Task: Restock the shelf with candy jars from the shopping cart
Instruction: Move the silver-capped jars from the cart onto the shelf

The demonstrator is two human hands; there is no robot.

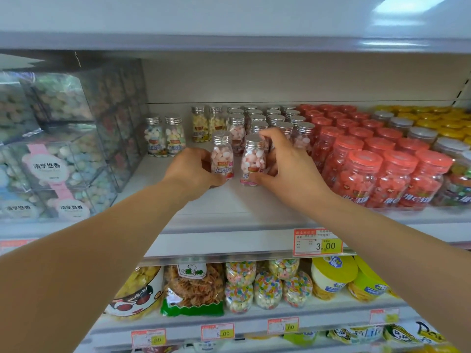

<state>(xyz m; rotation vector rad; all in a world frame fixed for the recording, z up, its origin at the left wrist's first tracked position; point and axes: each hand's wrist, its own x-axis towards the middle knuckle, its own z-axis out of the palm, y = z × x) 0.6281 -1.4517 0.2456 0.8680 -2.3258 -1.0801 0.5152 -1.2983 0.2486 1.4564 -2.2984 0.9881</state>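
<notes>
Candy jar on the left (222,159), small, clear, silver-capped and full of pink-white sweets, stands upright on the white shelf (229,202). Your left grip (193,169) clasps it from its left. Its twin (253,160), just beside it, is clasped from the right by your right grip (285,169). Matching silver-capped rows (257,115) lie straight behind both.

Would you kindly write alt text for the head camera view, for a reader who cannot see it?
The left hand grips a small clear silver-capped jar of pink-and-white candy and the right hand a second such jar, at a white store shelf before rows of similar jars. Larger red-lidded jars stand to the right.
</notes>
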